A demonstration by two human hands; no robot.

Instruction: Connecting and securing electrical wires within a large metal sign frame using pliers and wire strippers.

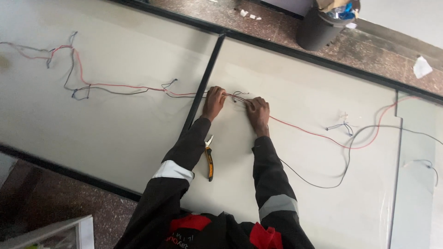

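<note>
We have both hands down on the white worktop [300,92], working a joint in the wires [237,95] between them: left hand [214,101] pinching the bundle at the black divider bar [203,87], right hand [258,112] clenched on the red wire [304,131] trailing off toward 3 o'clock. We judge this mid-splice; the next move needs a steady grip and probably the pliers [209,157], lying at 6 o'clock between our sleeves. Open surface lies at 12 o'clock; the worktop edge and bin [318,27] are well apart.

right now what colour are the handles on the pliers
Orange and black handles on the pliers, seen in the head view.
</note>
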